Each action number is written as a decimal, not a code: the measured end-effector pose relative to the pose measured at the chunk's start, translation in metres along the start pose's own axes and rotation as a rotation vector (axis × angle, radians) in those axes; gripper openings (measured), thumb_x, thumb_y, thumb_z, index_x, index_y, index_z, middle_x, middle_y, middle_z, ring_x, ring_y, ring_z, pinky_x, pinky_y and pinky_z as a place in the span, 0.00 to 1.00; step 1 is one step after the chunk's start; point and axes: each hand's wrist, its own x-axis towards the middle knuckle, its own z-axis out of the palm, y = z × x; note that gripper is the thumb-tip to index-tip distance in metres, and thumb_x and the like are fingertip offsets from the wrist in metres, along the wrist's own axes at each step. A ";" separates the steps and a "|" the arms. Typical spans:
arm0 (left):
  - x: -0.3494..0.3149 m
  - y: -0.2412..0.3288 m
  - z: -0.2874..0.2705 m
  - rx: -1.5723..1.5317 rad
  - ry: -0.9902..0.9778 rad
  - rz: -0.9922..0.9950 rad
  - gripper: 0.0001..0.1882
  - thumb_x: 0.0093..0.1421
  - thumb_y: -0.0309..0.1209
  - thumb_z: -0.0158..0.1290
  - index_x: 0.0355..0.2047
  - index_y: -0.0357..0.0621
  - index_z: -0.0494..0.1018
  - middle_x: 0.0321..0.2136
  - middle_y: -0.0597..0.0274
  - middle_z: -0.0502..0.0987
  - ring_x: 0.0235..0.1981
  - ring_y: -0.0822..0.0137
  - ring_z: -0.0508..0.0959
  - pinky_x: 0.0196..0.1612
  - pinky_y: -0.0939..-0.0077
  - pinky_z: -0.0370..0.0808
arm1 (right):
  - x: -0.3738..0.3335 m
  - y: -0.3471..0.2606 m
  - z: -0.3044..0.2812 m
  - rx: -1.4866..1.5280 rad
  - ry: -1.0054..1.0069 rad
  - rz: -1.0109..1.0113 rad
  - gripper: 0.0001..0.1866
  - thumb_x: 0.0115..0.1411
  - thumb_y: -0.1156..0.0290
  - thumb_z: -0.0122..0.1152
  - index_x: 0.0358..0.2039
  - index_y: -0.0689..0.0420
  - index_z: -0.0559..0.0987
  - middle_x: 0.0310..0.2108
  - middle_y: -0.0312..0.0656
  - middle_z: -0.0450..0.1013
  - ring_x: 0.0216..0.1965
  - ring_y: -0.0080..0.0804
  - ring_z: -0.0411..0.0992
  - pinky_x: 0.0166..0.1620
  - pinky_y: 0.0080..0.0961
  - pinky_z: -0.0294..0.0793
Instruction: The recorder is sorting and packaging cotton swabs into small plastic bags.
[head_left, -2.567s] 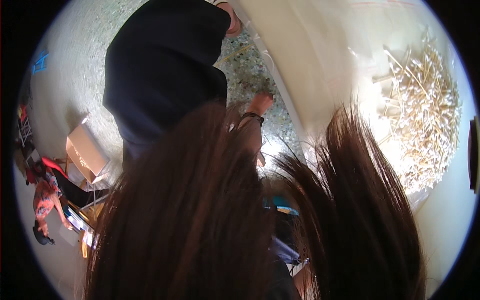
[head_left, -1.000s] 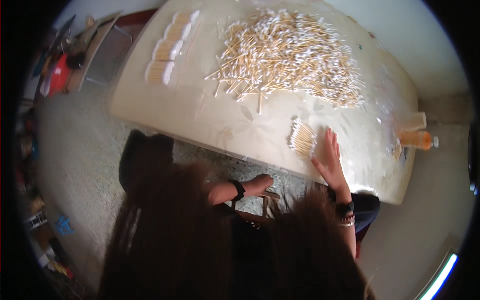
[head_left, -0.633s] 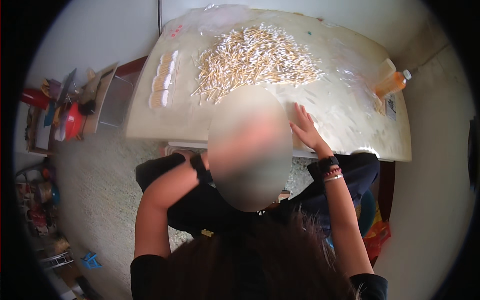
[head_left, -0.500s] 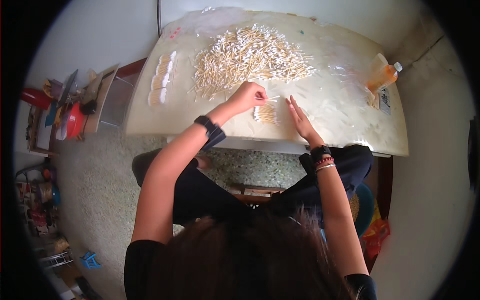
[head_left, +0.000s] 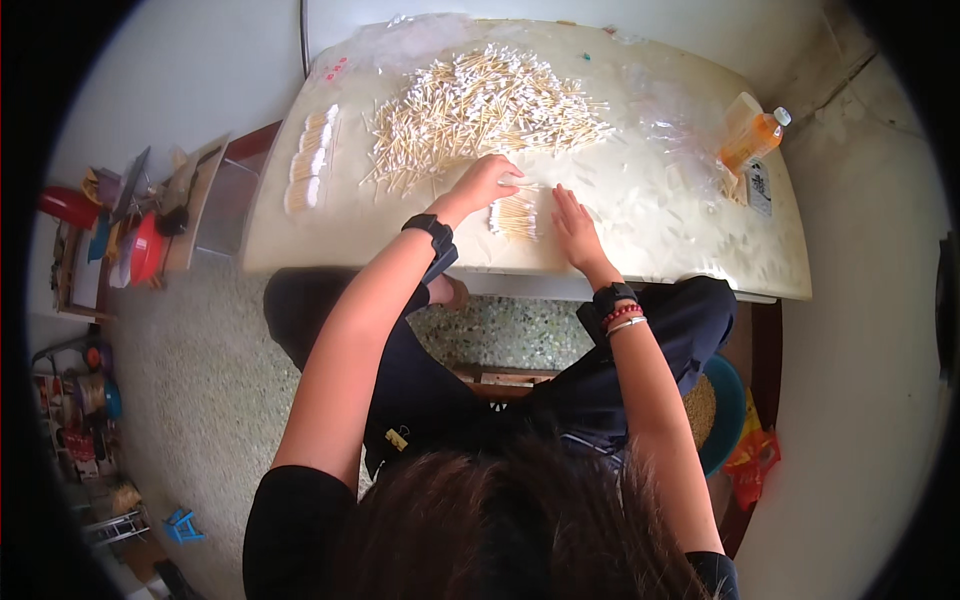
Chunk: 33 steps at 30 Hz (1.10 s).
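Note:
A row of cotton swabs (head_left: 514, 220) lies side by side near the table's front edge, between my two hands. My left hand (head_left: 484, 184) is at the far left end of this row, thumb and forefinger apart, with no swab visible between them. My right hand (head_left: 578, 232) is stretched out along the row's right side, its fingers straight and holding nothing. Just beyond my left hand spreads a big loose pile of cotton swabs (head_left: 485, 110). Several neat bundles of swabs (head_left: 308, 162) are lined up at the table's left.
The pale table (head_left: 400, 235) meets a wall on the right. An orange-filled bottle (head_left: 752, 140) and clear plastic film (head_left: 670, 130) lie toward the right, with more film (head_left: 410, 45) at the back. Below right stands a teal tub (head_left: 728, 420) beside a red bag (head_left: 752, 465).
My left hand has opened from its pinch and the swab it held now appears at the row's far end. My right hand stays flat beside the row. The view has shifted slightly.

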 end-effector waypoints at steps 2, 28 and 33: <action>-0.009 0.006 0.006 0.011 0.066 -0.079 0.16 0.54 0.31 0.55 0.43 0.35 0.74 0.46 0.46 0.73 0.49 0.53 0.72 0.51 0.65 0.68 | 0.001 0.001 0.002 -0.118 0.004 -0.040 0.28 0.65 0.62 0.40 0.63 0.58 0.54 0.61 0.50 0.58 0.66 0.47 0.47 0.65 0.42 0.45; -0.040 0.035 0.059 0.390 0.205 -0.321 0.33 0.62 0.32 0.43 0.62 0.27 0.45 0.64 0.43 0.46 0.66 0.47 0.44 0.65 0.47 0.41 | 0.033 -0.025 0.011 -0.337 -0.091 -0.181 0.28 0.67 0.59 0.38 0.60 0.67 0.58 0.64 0.53 0.50 0.66 0.49 0.45 0.65 0.45 0.44; -0.041 0.024 0.059 0.238 0.350 -0.249 0.28 0.63 0.30 0.40 0.62 0.32 0.49 0.63 0.42 0.49 0.65 0.47 0.49 0.65 0.51 0.44 | 0.035 -0.023 0.010 -0.214 -0.082 -0.149 0.27 0.68 0.61 0.36 0.61 0.66 0.56 0.64 0.53 0.49 0.66 0.49 0.45 0.66 0.42 0.43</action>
